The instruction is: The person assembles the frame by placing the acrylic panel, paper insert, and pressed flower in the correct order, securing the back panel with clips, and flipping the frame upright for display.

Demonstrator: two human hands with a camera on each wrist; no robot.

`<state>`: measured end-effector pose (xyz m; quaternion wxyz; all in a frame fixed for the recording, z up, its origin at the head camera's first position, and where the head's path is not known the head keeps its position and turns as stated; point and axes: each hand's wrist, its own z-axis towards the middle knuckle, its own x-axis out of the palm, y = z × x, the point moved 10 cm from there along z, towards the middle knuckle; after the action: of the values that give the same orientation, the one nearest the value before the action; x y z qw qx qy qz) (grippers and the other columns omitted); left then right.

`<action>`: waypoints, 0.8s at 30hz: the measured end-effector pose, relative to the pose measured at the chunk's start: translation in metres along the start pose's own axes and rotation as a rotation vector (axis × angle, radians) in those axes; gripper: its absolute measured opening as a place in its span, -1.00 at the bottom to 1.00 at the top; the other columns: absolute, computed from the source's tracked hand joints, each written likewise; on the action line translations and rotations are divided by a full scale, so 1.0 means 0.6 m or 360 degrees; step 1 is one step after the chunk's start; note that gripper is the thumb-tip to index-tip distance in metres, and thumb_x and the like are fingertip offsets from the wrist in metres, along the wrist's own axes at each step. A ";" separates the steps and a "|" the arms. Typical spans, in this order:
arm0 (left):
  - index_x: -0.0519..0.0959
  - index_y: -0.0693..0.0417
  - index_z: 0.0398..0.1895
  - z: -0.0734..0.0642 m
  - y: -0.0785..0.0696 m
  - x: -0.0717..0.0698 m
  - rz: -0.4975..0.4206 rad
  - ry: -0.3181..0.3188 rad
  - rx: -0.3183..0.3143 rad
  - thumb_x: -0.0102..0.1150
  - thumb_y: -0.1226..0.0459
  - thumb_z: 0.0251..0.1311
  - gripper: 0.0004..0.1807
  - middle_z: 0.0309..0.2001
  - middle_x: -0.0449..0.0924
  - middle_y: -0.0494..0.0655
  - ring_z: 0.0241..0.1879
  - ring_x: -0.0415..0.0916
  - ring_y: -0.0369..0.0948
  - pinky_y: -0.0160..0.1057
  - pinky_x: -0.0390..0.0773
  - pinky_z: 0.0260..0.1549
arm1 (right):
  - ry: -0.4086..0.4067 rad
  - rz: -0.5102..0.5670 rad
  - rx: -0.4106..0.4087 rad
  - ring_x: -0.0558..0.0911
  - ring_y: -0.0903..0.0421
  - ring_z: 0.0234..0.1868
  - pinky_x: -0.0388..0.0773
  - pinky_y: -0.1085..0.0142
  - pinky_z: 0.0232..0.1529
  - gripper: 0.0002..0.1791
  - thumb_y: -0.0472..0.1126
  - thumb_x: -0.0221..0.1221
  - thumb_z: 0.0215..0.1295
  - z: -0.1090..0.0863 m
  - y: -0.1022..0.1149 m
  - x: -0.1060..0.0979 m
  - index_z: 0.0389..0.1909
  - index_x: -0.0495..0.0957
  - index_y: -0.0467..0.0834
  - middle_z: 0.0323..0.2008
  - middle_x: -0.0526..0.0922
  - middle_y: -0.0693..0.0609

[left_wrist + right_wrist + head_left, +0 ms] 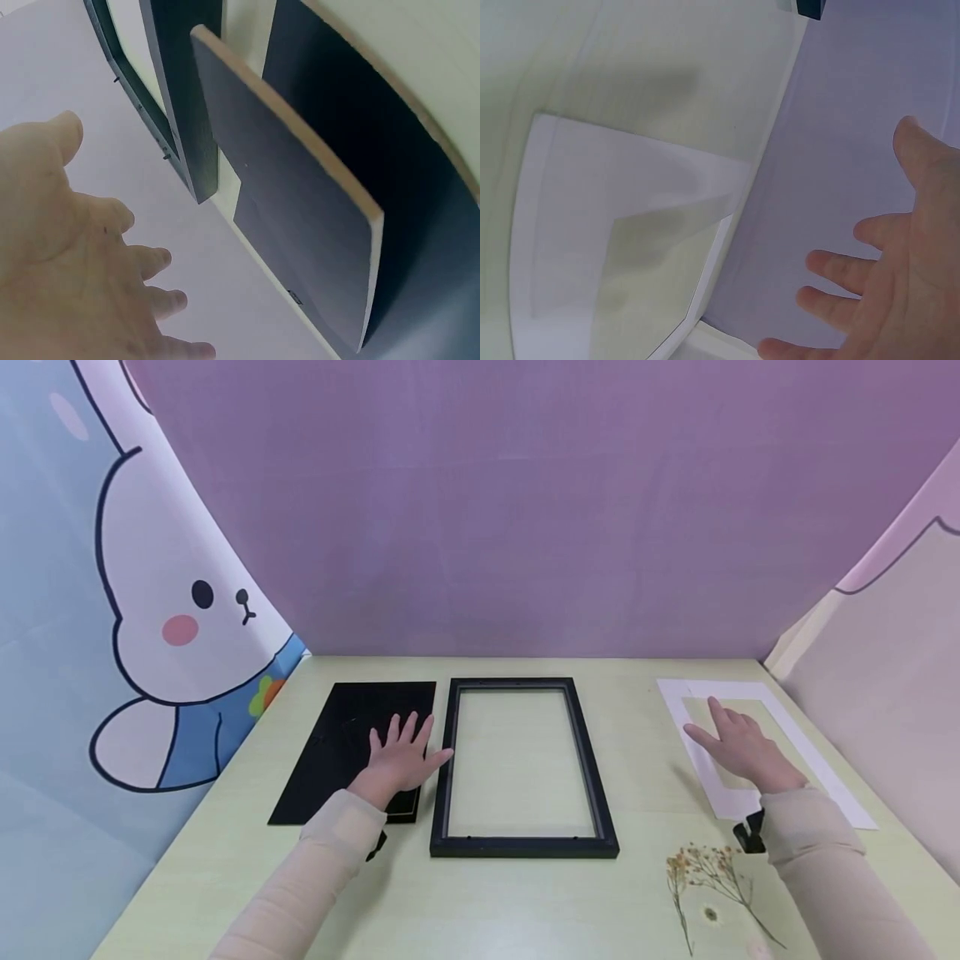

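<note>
My left hand (397, 764), fingers spread, hovers over the black backing board (341, 735) on the left of the table. In the left wrist view a black easel stand flap (292, 172) juts up from that board. My right hand (742, 747) hangs with fingers apart above a white mat (693, 752) that has a rectangular window; its shadow falls on the mat in the right wrist view. Between the hands lies a black picture frame (525, 850), its opening showing the pale table through it. Neither hand holds anything.
Dried flower sprigs (712, 877) and a small white flower (710, 914) lie at the front right, by the right sleeve. A purple backdrop (525, 510) rises behind the pale table (480, 910), and a cartoon-printed cloth (150, 635) stands along the left side.
</note>
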<state>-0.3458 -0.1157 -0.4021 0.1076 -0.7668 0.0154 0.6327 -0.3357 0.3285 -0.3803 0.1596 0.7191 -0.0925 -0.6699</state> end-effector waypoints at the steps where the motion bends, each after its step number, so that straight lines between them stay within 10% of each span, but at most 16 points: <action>1: -0.20 -0.02 0.46 0.000 0.000 0.000 -0.0003 0.0001 0.0000 -0.34 -0.23 0.29 -0.18 0.43 -0.32 0.11 0.35 -0.48 0.14 0.28 -0.39 0.14 | 0.0002 0.0002 0.0002 -0.08 -0.55 0.16 0.01 -0.42 -0.08 -0.06 0.27 -0.32 0.37 0.000 -0.001 0.001 0.35 -0.32 -0.45 0.20 -0.09 -0.62; 24: -0.15 -0.05 0.46 -0.007 0.006 0.027 -0.0016 0.0030 -0.0014 -0.31 -0.24 0.27 -0.18 0.43 -0.27 0.09 0.35 -0.45 0.14 0.28 -0.37 0.15 | 0.0042 0.0033 0.0014 -0.04 -0.59 0.12 -0.04 -0.35 0.02 -0.06 0.24 -0.31 0.39 -0.007 -0.015 0.013 0.30 -0.28 -0.55 0.15 -0.09 -0.68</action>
<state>-0.3389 -0.1182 -0.4176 0.1071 -0.7732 0.0098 0.6249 -0.3313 0.3343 -0.3907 0.1646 0.7277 -0.1009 -0.6582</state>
